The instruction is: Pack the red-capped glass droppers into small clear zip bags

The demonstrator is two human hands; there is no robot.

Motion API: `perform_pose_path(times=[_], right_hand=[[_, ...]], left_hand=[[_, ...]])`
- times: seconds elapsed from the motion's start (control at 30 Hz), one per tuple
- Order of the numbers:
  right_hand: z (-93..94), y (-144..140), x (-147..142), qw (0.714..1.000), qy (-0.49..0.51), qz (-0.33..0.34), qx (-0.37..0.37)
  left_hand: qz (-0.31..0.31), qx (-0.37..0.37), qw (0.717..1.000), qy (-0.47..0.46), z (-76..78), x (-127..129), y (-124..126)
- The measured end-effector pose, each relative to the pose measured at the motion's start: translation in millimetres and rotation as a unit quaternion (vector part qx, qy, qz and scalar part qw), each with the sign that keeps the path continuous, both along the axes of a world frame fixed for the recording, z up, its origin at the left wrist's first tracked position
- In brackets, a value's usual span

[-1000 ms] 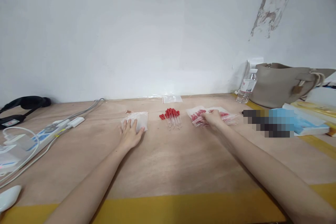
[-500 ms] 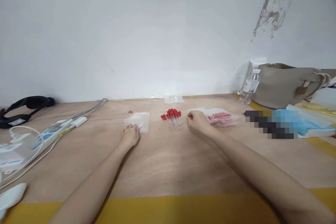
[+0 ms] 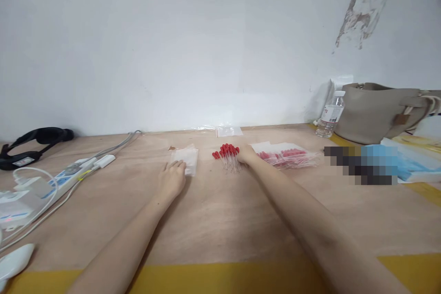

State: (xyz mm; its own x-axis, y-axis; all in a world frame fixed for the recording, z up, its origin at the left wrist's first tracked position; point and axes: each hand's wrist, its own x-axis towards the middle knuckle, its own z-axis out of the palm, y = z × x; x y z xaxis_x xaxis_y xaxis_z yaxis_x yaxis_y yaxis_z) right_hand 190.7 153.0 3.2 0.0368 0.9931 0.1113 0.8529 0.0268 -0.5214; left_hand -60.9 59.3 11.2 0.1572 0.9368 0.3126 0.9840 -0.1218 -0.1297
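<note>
Several glass droppers with red rubber bulbs (image 3: 228, 152) lie fanned out on the wooden table, bulbs toward the wall. At the right edge of this bunch is my right hand (image 3: 245, 153), touching or nearly touching the outermost bulbs; its fingertips are hidden from me. My left hand (image 3: 174, 177) rests palm down, fingers lying over the left part of a small stack of clear plastic bags (image 3: 191, 161). To the right of my right hand lies a pile of clear bags with red-bulbed droppers inside (image 3: 287, 155).
A flat clear bag (image 3: 229, 132) lies by the wall. On the left are a power strip (image 3: 58, 183) with cables, a black headset-like strap (image 3: 37, 140) and a white object (image 3: 17, 259). On the right stand a water bottle (image 3: 330, 115) and a grey handbag (image 3: 375, 112), near blue masks (image 3: 386, 158).
My right hand has moved left, from beside the bagged pile to the red bulbs. My left hand has shifted slightly right over the empty bags.
</note>
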Motion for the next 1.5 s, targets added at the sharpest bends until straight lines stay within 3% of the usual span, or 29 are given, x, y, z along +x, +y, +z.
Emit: perform_pose_path(times=[0.07, 0.17, 0.23, 0.33, 0.4, 0.5, 0.63, 0.73, 1.1, 1.2, 1.37, 1.5], right_hand=[[2.6, 0, -2, 1.0, 0.006, -0.007, -0.015], [12.5, -6, 1, 1.0, 0.021, -0.022, -0.008], [20.1, -15, 10, 0.999, 0.03, -0.032, 0.009], [23.8, -38, 32, 0.996, 0.067, -0.013, 0.05], [18.3, -56, 48, 0.985, 0.156, 0.025, 0.073], [1.6, -83, 63, 0.937, 0.335, 0.064, 0.079], [-21.4, -103, 67, 0.866, 0.483, 0.001, 0.13], [-31.6, -108, 64, 0.837, 0.535, -0.029, 0.11], [-30.6, -121, 48, 0.811, 0.585, 0.016, 0.025], [-27.6, -128, 49, 0.808, 0.581, 0.091, -0.032], [-21.1, -135, 61, 0.829, 0.503, 0.223, -0.104], [-16.9, -135, 62, 0.81, 0.477, 0.298, -0.168]], left_hand=[[-0.11, -0.011, 0.994, -0.001, 4.3, 8, -7], [-0.329, -0.082, 0.941, -0.026, 7.8, 20, -22], [-0.393, -0.137, 0.908, -0.047, 8.1, 28, -32], [-0.381, -0.181, 0.903, -0.085, 5.2, 39, -45], [-0.35, -0.191, 0.911, -0.109, 1.7, 44, -51], [-0.34, -0.202, 0.911, -0.12, -3.2, 51, -55], [-0.419, -0.221, 0.872, -0.121, -3.3, 55, -56], [-0.452, -0.221, 0.854, -0.129, -1.4, 56, -56], [-0.439, -0.221, 0.861, -0.13, -5.2, 57, -54], [-0.44, -0.223, 0.855, -0.162, -6.4, 56, -53], [-0.434, -0.241, 0.849, -0.182, -5.4, 57, -52], [-0.442, -0.233, 0.848, -0.176, -5.2, 59, -52]])
